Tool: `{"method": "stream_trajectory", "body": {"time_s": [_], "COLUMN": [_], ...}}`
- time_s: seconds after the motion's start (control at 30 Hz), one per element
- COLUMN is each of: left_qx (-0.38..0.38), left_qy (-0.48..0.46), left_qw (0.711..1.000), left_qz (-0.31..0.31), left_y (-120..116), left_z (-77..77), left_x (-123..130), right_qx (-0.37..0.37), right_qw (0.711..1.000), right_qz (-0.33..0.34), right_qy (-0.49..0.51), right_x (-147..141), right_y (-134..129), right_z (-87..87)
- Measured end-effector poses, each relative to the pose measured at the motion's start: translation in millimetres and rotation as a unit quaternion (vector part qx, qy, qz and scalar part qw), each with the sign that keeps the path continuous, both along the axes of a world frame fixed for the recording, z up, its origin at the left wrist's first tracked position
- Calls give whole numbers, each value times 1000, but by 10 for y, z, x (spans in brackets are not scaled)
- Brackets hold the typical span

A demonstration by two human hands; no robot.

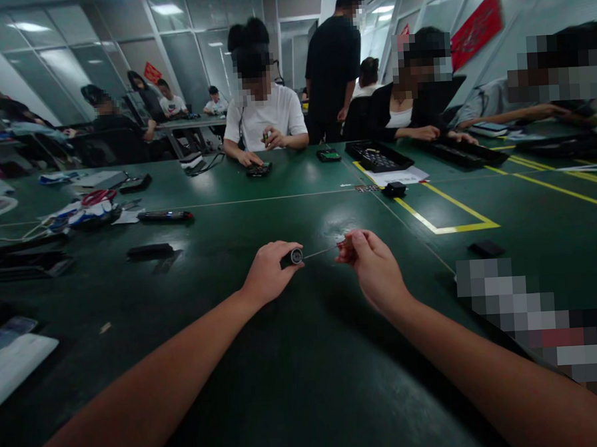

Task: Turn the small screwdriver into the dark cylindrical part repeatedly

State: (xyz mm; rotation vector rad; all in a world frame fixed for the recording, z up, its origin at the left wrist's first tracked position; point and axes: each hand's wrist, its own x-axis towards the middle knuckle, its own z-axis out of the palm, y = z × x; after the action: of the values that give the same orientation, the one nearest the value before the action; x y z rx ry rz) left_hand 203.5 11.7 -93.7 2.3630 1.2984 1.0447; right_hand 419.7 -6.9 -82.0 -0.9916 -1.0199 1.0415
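Observation:
My left hand (271, 270) is closed around a small dark cylinder (295, 255), whose round end with a lighter rim faces right. Across from it, my right hand (373, 263) pinches a reddish handle (340, 246). From that handle a thin metal shaft (320, 252) runs left to the cylinder's round end; whether its tip touches or enters the end is too small to tell. Both hands are held over the green table (287, 384).
A marker-like tool (165, 216), a black block (150, 251) and a black tray (25, 266) lie left. Right are a small black box (394, 189), a flat black piece (486, 248) and yellow tape (466, 228). People sit across the table, one with hands on a dark device (259, 169).

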Motion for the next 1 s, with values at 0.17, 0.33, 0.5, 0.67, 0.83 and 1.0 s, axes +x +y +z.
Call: {"method": "stream_trajectory", "body": {"time_s": [0.17, 0.33, 0.5, 0.67, 0.83, 1.0], "left_qx": [-5, -2, -9, -31, -33, -31], "left_qy": [17, 28, 29, 27, 31, 41], "left_qw": [1000, 999, 999, 999, 999, 999], "left_qz": [0, -15, -15, -2, -9, -12], "left_y": [-32, -48, -51, -56, -57, -57], "left_z": [-1, -19, -32, 5, -1, -19], "left_x": [18, 41, 40, 37, 39, 38], "right_qx": [86, 119, 126, 130, 136, 130], "right_qw": [984, 956, 938, 931, 919, 914], "right_qz": [-16, -14, -26, -30, -18, -24], "right_qy": [-154, -267, -321, -339, -369, -383], "right_x": [-9, -4, 0, -5, 7, 20], "right_y": [-118, -184, -219, -239, -236, -217], "right_z": [73, 97, 128, 161, 190, 202]}}
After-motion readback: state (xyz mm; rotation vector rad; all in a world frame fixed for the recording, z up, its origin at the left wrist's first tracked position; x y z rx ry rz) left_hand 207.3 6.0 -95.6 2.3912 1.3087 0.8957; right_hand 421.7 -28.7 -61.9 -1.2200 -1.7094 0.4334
